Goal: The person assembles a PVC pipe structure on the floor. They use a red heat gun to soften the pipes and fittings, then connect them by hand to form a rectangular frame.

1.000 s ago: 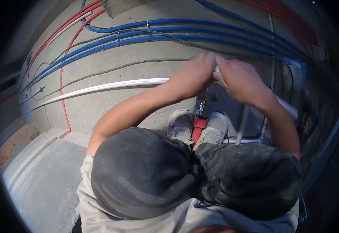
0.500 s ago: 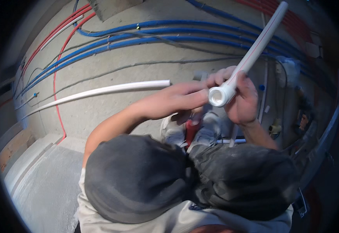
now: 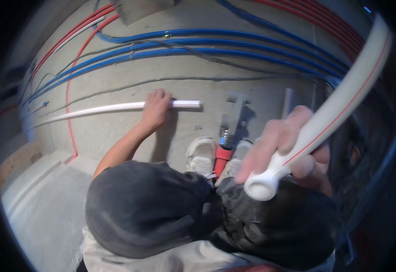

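My right hand (image 3: 293, 149) is closed round a white plastic pipe (image 3: 343, 109) with a red stripe. A white fitting with a round open mouth (image 3: 261, 187) sits on its near end, which is raised close above my right thigh. Slightly blurred, this pipe slants up toward the far right. My left hand (image 3: 157, 109) has its fingers wrapped over a second, longer white pipe (image 3: 111, 108) on the concrete floor, near its right end. Between my shoes stands a tool with a red body (image 3: 223, 156) and a metal upper part (image 3: 234, 113).
Blue pipes (image 3: 216, 42) and a thin grey cable (image 3: 184, 79) run across the floor ahead. Red pipes (image 3: 68, 99) lie at the left and far right. A short white pipe piece (image 3: 287, 102) lies beyond my right hand. A pale raised ledge (image 3: 48, 199) is at the near left.
My left hand has left the fitting and moved left onto the floor pipe. My right hand has brought its pipe and fitting nearer and lower, uncovering the tool between my shoes.
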A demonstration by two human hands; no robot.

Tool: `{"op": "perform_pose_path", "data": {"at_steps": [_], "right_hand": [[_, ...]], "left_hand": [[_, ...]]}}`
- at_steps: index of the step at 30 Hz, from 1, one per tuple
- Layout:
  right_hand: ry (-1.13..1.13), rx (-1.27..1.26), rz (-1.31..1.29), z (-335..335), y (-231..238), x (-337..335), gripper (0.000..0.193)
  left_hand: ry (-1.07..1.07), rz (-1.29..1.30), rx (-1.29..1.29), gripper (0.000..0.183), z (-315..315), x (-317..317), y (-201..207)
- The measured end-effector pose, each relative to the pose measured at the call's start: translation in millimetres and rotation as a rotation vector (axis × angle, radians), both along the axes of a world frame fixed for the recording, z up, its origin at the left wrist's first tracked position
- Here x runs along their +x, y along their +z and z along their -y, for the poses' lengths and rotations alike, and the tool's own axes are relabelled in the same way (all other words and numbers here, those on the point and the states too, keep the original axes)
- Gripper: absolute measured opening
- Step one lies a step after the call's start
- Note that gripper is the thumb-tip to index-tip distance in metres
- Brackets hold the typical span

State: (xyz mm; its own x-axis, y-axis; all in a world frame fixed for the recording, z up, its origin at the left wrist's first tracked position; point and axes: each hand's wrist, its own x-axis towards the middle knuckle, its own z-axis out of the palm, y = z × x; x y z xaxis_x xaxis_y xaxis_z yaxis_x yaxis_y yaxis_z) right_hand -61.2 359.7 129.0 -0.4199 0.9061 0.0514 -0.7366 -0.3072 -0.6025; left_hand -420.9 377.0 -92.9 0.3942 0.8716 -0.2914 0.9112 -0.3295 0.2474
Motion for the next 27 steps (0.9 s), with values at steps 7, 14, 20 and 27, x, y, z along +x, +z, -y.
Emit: {"op": "perform_pose_path", "data": {"at_steps": [7,14,20,27], "right_hand": [[-0.555,0.092,1.211,14,-106,85,0.024],[-0.22,-0.494,0.68,20,-139,134,0.029],[-0.31,-0.657,0.757,49,-166,115,0.041],[-0.214,-0.455,0.77,62,-158,91,0.042]], "left_hand": [[-0.038,0.142,0.185,0.009,-11,33,59],[0.048,-0.065,-0.356,0.014,-1,15,63],[-0.014,-0.031,-0.466,0.015,25,3,44],[-0.005,0.326,-0.312,0.032,-2,8,90]]}}
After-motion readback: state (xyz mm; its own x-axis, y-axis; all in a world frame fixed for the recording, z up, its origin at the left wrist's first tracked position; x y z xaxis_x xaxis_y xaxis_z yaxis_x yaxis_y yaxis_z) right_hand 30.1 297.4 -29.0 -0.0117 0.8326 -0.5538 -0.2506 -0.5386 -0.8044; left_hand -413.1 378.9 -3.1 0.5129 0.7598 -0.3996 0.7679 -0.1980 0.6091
